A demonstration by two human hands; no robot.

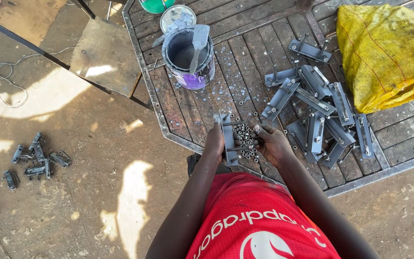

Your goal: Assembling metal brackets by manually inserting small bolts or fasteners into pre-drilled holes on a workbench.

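Head view: we grip one grey bracket [228,139] upright at the counter [178,103] edge, left hand [215,142] clamped on it, right hand [272,142] fingers pinched on its bolt above loose nuts [247,141]; many brackets [319,115] lie piled nearby, apparently assembled.

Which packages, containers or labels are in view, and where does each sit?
Paint can: far side of the wooden table, round, grey inside, purple label, brush resting across it.
Loose lid: behind the can, round, silvery.
Green tub: top edge, partly cut off.
Yellow woven sack: table's right corner, crumpled.
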